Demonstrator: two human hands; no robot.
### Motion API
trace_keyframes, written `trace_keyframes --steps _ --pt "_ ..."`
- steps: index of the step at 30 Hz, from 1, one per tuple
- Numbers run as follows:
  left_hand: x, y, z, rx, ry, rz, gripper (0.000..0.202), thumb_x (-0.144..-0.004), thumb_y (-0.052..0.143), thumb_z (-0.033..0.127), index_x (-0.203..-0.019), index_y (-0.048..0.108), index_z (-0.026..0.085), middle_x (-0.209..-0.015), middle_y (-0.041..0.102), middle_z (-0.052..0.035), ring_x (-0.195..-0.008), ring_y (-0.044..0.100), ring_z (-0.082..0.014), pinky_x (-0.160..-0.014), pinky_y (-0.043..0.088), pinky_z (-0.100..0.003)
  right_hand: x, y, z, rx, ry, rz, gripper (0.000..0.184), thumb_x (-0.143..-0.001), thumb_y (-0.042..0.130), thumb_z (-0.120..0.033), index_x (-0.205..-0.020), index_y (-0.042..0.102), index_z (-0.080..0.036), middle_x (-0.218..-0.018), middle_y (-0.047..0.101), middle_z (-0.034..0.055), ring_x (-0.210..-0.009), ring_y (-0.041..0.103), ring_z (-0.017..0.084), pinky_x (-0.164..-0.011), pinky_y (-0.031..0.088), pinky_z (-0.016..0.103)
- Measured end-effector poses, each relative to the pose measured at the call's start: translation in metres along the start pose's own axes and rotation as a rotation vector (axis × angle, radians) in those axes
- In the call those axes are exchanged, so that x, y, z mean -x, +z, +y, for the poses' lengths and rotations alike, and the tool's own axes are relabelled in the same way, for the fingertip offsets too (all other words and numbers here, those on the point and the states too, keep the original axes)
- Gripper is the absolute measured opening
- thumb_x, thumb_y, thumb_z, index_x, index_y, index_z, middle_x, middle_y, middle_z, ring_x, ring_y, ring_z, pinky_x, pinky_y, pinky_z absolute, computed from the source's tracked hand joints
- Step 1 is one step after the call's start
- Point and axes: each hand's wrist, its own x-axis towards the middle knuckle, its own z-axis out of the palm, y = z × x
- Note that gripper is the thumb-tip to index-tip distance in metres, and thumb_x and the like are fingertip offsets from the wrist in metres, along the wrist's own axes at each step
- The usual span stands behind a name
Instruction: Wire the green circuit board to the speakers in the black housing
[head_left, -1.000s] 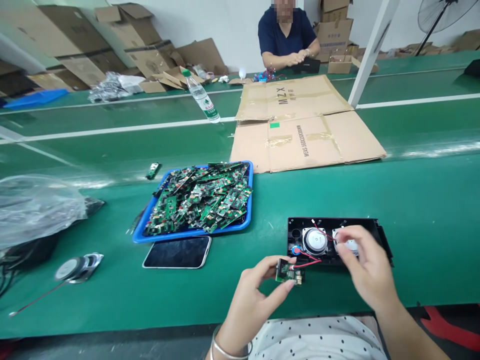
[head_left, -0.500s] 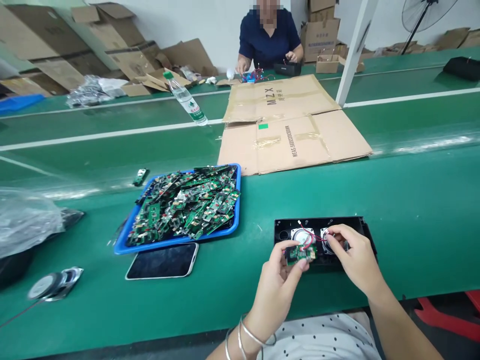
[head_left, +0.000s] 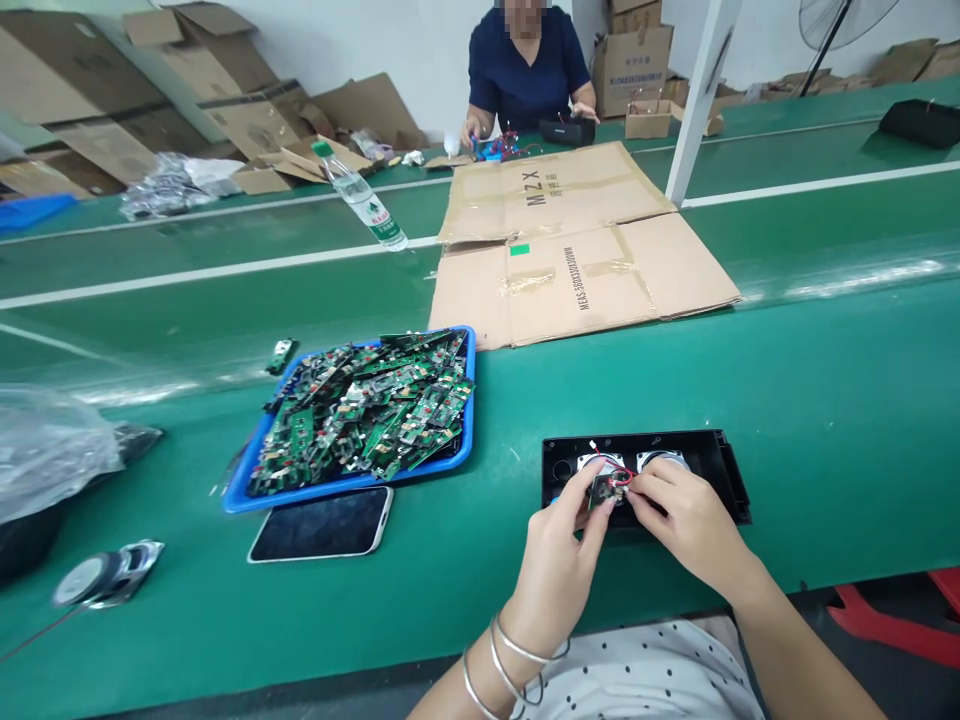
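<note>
Green board (head_left: 606,489), small, sits pinched between our left hand (head_left: 559,560) and right hand (head_left: 686,520), over the black housing (head_left: 720,465) near the table's front edge (head_left: 300,640). Red wires (head_left: 611,465) run taut to the speakers (head_left: 660,459); a hard tug could tear a joint.

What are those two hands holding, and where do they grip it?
A small circuit board: left hand pinches its left edge, right hand its right end by the red wires.
</note>
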Motion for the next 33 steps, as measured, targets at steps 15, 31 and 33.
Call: trace_keyframes --steps 15,31,33 --pt "-0.001 -0.008 -0.005 -0.482 0.424 -0.033 0.043 -0.09 0.045 0.012 -0.131 0.044 0.024 -0.11 0.063 0.0056 -0.091 0.064 -0.0068 -0.072 0.052 -0.014 0.002 0.0 0.0 0.085 -0.104 0.007 0.012 -0.095 0.045 -0.016 -0.089 0.055 -0.014 -0.082 0.051 0.0023 -0.074 0.045 0.01 -0.063 0.032 0.026" --pt "-0.001 -0.012 -0.002 -0.178 0.3 -0.095 0.029 -0.089 0.047 0.011 -0.114 0.055 0.022 -0.108 0.063 0.0084 -0.091 0.062 0.0003 -0.079 0.046 -0.004 0.0 -0.005 -0.003 -0.063 0.063 -0.076 0.014 -0.096 0.043 -0.024 -0.105 0.053 -0.019 -0.096 0.052 0.004 -0.084 0.053 0.012 -0.072 0.042 0.027" --pt "-0.001 -0.011 -0.003 -0.127 0.261 -0.101 0.028 -0.09 0.046 0.012 -0.114 0.056 0.022 -0.105 0.064 0.007 -0.085 0.062 0.0007 -0.076 0.046 -0.005 0.0 -0.005 -0.002 -0.073 0.064 -0.082 0.013 -0.096 0.044 -0.023 -0.104 0.053 -0.02 -0.098 0.052 0.0035 -0.086 0.053 0.012 -0.073 0.043 0.027"
